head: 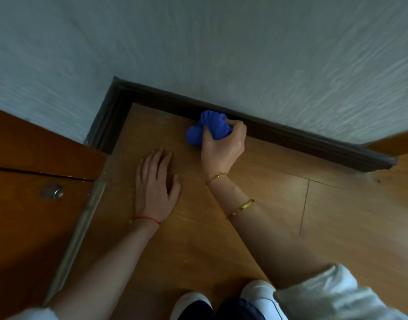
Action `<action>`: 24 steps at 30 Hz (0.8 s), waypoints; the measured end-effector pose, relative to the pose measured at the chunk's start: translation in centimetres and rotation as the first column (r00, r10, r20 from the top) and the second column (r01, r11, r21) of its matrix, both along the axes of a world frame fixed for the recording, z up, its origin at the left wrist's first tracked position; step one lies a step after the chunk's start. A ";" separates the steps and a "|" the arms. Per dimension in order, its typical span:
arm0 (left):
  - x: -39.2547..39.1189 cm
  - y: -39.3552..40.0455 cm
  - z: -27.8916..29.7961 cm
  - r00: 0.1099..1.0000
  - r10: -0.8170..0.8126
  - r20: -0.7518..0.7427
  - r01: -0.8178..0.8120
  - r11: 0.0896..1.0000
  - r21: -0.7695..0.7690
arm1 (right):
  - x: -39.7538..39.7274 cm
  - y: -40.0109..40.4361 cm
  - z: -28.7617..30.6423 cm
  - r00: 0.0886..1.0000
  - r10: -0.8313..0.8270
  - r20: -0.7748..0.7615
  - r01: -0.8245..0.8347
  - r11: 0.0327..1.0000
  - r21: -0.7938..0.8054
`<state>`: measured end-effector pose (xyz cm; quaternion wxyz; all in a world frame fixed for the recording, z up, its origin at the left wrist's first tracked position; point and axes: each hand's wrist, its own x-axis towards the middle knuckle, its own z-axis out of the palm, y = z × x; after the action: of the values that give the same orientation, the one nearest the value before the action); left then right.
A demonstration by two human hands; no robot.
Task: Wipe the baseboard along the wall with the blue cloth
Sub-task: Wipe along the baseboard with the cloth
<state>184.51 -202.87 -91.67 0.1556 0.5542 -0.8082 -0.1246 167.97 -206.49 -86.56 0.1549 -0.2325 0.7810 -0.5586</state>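
Fingers (233, 125) of the right hand (221, 144) curl round the bunched blue cloth (210, 127) against the dark baseboard (290, 135) — left hand (155, 183) flat, fingers spread, on the floor (267, 204).

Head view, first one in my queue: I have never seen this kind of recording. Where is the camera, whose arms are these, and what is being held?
There is no machine here. The camera sits on a person's head and looks forward and down, so the two arms reaching in from the bottom edge are that person's own, and the wide lens bends the walls.

The right hand has its fingers curled round a bunched blue cloth, and that grip holds the cloth against the dark baseboard at the foot of the pale wall. The left hand lies flat, fingers straight, on the wooden floor and holds nothing.

At the left is a brown wooden door with a round metal knob. At the bottom edge you see white shoes.
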 end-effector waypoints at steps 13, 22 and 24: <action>0.2 -0.2 0.1 1.000 -0.021 -0.002 0.021 1.000 -0.001 | -3.0 2.3 0.1 0.998 -0.058 -0.005 0.058 0.997 0.056; 0.1 -0.3 0.2 1.000 -0.004 0.019 0.003 1.000 0.022 | 1.6 -1.4 0.6 0.994 0.102 -0.049 -0.101 0.995 0.009; 0.2 -0.3 0.1 0.999 -0.010 0.039 0.009 1.000 0.030 | 3.3 -2.9 1.1 0.986 0.162 -0.029 -0.162 0.987 0.004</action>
<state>184.66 -203.17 -91.62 0.1306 0.5550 -0.8117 -0.1266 171.32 -209.37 -85.48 0.1884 -0.3031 0.7621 -0.5402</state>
